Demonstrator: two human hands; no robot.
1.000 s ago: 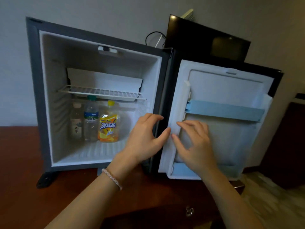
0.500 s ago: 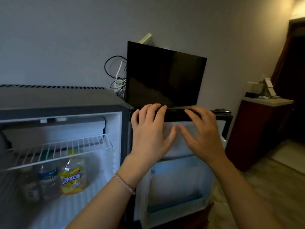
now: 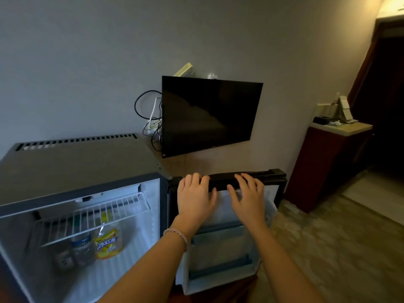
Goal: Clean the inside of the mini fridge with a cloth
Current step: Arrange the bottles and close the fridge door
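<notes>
The mini fridge [image 3: 76, 162] stands open, its white inside in view at lower left. A wire shelf [image 3: 91, 217] crosses the upper part. Below it stand a yellow iced-tea bottle [image 3: 108, 246] and two darker bottles [image 3: 82, 248]. The door [image 3: 225, 243] is swung out to the right, its white inner face toward me. My left hand [image 3: 194, 197] rests on the door's black top edge [image 3: 223, 182] near the hinge, fingers laid over it. My right hand [image 3: 249, 197] rests beside it, fingers spread on the same edge. Neither hand holds anything.
A dark wall-mounted TV [image 3: 209, 114] hangs behind the door, with tangled cables [image 3: 150, 121] to its left. A brown cabinet [image 3: 328, 162] with small items on top stands at the right. Patterned carpet [image 3: 328, 248] covers the floor beside the door.
The view has risen from facing the fridge front to looking down over its top. Both hands have moved from the door's inner panel up to its top edge.
</notes>
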